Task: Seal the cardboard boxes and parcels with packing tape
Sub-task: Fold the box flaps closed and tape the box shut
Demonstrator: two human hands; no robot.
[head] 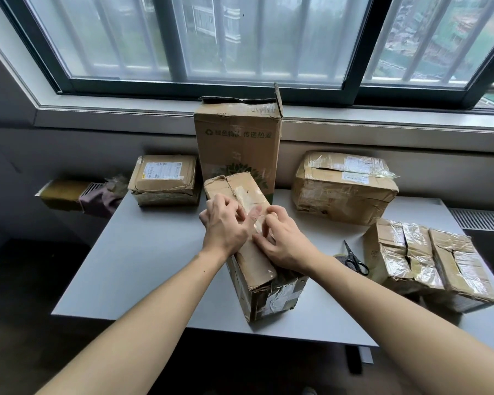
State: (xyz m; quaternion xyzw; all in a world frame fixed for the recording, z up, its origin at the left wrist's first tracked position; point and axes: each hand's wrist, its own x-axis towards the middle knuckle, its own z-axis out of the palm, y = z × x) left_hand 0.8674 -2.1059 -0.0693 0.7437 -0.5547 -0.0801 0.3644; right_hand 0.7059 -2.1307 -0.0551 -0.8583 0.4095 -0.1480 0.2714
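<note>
I see a pale grey bench set against the wall under the window, with cardboard boxes standing directly on it. A long box lies in the middle towards the front edge, a tall box stands upright just behind it, a flat labelled box sits at the back left, a bulky crumpled box at the back right, and a tape-covered box at the front right. Between the long box and the tape-covered box, black scissors lie on top of a dark roll, too hidden for me to tell more.
</note>
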